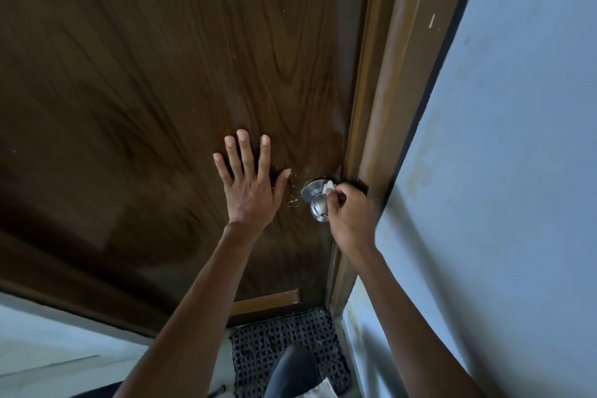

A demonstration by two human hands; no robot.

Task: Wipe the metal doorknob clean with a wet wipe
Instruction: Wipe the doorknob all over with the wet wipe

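Hidden: most of the wipe (329,187) is balled inside the right hand (350,216); only a small white tip shows past the fingertips
Knob: a metal knob (316,203) on the right edge of the door (161,74), just beside the frame (384,90); its right side is covered by the right hand, its round plate shows on the left
Right hand: curled closed around the wipe, pressing it against the top of the knob near the plate
Left hand: the left hand (250,186) is spread flat on the door, fingers apart, holding nothing, just left of the knob and not touching it
Cut off: both forearms run out of the lower edge; the door's top and left side are out of frame
Hard to make out: pale specks and scratches on the wood around the knob; a dark gap where the door edge meets the frame, behind the right hand
Floor: a dark woven mat (284,349) at the foot of the door, partly covered by a dark trouser leg (294,371); something white at the bottom edge cannot be identified
Wall: a pale blue wall (500,171) right of the frame, with faint stains
Writing: none can be read, on the knob or elsewhere
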